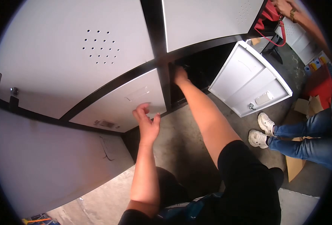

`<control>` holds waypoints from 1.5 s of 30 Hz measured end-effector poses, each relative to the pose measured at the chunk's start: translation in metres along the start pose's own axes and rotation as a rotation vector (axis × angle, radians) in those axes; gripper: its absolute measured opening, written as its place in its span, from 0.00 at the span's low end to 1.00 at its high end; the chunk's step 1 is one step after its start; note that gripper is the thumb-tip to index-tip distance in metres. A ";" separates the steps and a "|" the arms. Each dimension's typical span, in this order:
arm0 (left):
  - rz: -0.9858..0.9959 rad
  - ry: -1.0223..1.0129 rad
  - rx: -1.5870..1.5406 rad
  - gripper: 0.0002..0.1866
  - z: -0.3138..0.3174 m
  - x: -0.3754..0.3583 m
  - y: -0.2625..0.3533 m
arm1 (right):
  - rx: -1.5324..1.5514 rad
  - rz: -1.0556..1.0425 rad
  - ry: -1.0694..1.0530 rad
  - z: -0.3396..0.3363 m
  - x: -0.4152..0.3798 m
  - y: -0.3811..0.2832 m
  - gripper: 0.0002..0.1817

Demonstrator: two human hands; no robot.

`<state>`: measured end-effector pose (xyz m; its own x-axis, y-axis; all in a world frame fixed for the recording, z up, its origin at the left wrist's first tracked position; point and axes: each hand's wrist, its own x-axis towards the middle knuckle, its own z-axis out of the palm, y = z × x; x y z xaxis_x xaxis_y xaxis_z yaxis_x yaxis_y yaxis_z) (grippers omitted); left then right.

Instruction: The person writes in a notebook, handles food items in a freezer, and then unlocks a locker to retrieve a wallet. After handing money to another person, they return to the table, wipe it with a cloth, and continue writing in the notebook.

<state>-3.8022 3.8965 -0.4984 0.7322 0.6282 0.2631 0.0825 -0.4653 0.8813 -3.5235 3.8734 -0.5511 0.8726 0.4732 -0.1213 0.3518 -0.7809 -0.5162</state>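
Lockers with pale grey doors and black frames fill the upper view. Right hand (180,75) reaches into the dark open compartment (201,69) at its left edge; whether the fingers are spread or closed on anything there cannot be told. Left hand (147,122) hangs in front of the closed lower door (124,103), fingers loosely spread and curled, holding nothing. That door carries a small label (106,123), its print too small to read. The open locker door (250,80) swings out to the right, showing a white latch plate (264,98). Beyond it sit another person's white shoes (261,129) and blue jeans (308,138) on concrete floor (181,142).
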 end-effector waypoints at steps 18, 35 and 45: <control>-0.111 -0.008 -0.162 0.12 0.019 -0.006 -0.010 | 1.426 -0.382 0.387 -0.218 -0.212 0.082 0.11; -0.099 -0.495 0.435 0.39 0.178 0.101 0.082 | 0.604 -0.507 0.251 -0.234 -0.312 0.119 0.20; 0.152 -0.586 0.676 0.25 0.108 0.080 0.138 | 0.399 -0.184 0.220 -0.261 -0.311 0.150 0.22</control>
<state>-3.6594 3.8149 -0.3984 0.9791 0.1980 -0.0471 0.2007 -0.9003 0.3863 -3.6531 3.5023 -0.3695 0.8742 0.4576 0.1623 0.3871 -0.4553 -0.8018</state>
